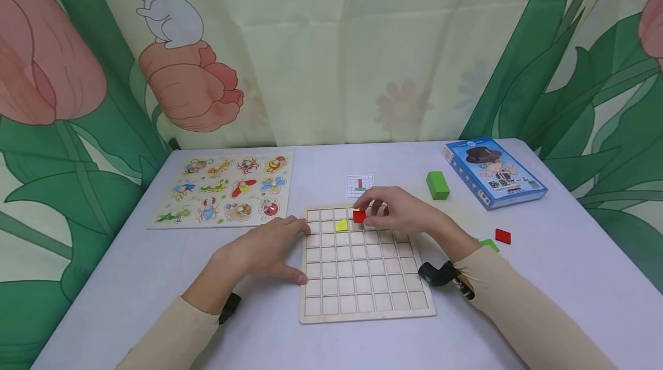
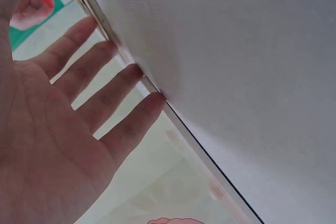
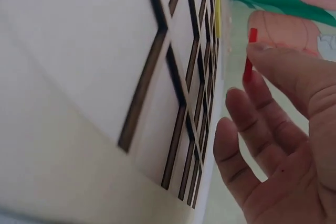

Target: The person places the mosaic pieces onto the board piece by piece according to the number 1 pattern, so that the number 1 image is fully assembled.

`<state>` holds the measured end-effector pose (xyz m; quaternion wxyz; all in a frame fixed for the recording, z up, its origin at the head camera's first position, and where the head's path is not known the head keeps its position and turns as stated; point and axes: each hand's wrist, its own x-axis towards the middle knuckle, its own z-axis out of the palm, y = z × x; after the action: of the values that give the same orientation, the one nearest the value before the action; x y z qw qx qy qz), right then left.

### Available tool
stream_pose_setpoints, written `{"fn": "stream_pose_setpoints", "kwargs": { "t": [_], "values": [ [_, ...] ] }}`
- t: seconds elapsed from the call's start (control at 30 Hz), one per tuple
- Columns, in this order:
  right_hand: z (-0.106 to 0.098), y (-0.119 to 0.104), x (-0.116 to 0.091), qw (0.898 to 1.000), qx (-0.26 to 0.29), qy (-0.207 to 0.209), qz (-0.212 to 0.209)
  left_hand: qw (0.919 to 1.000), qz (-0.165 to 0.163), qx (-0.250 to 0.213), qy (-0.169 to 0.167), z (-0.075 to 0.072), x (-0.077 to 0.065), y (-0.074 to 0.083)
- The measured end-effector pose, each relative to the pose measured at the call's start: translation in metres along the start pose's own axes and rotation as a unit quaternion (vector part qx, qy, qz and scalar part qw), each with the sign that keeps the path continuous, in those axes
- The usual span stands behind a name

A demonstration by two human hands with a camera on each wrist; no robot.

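Observation:
A wooden grid board [image 1: 368, 320] with square cells lies in the middle of the table. My left hand [image 1: 271, 249] rests at its left edge, thumb and fingers spread along the side; the left wrist view shows the fingers straight. Between thumb and fingertip my right hand [image 1: 396, 209] pinches a red square tile [image 1: 359, 217] over the upper part of the board. In the right wrist view that red tile [image 3: 250, 55] is seen edge-on, held off the grid. A yellow square tile [image 1: 341, 225] sits in a cell just left of it.
Behind the board lies a small pattern card [image 1: 359, 185]. A green block [image 1: 438, 185] and a blue box [image 1: 494, 171] stand at the back right. Another red tile [image 1: 503, 236] and green tiles [image 1: 489, 244] lie near the right forearm. An insect puzzle board [image 1: 223, 190] is at the back left.

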<state>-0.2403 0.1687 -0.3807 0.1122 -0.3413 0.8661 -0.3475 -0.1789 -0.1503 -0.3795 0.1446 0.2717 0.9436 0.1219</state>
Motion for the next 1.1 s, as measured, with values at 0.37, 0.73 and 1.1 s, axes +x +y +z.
{"fn": "stream_pose_setpoints", "kwargs": {
  "t": [0.37,0.73,1.1],
  "values": [
    [0.010,0.000,0.006,0.999,-0.034,-0.023,0.016,0.9999,-0.011,0.004,-0.007,0.001,0.000,0.002],
    [0.013,0.001,0.009,0.999,-0.028,-0.027,0.023,0.9992,-0.024,0.022,-0.023,-0.008,0.007,0.012],
    [0.007,-0.004,0.007,0.997,-0.043,-0.057,0.014,0.9992,-0.025,0.014,-0.028,-0.011,0.008,0.016]
  ]
}}
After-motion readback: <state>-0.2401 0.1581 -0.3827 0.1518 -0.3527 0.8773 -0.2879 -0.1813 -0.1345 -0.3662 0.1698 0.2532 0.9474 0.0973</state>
